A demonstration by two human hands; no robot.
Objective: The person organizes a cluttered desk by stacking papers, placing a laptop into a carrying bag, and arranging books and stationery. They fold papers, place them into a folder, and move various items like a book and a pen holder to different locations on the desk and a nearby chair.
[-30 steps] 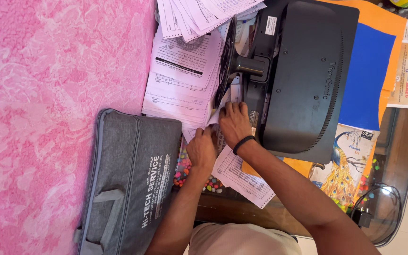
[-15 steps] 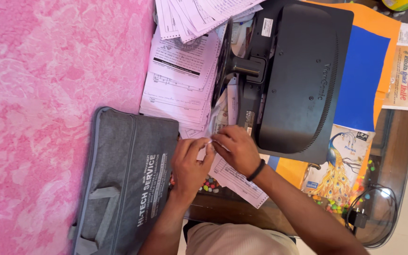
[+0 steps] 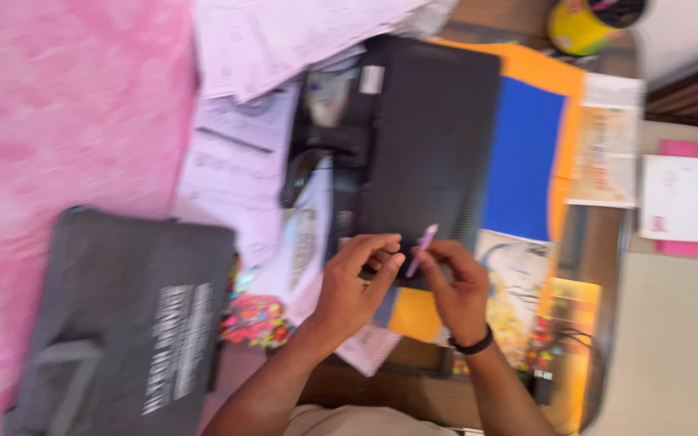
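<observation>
The view is blurred. My right hand [image 3: 456, 288], with a black band on its wrist, pinches a small pale pink slip [image 3: 422, 249] that sticks up from its fingertips. My left hand [image 3: 355, 281] is just left of it, with fingers curled and thumb against the forefinger. The blur hides whether it grips anything. Both hands hover in front of the lower edge of a black monitor's back [image 3: 430, 137], which lies on the desk.
A grey zip bag [image 3: 123, 323] lies at the left on pink cloth [image 3: 58, 105]. Loose printed sheets [image 3: 236, 161] are piled beside the monitor. Blue and orange sheets [image 3: 527, 153], a yellow cup [image 3: 579, 28] and a pink folder [image 3: 688, 202] lie to the right.
The camera has swung, so everything has shifted left and blurred. My hands have come away from the papers by the monitor's stand and now hold a small slip up between them.
</observation>
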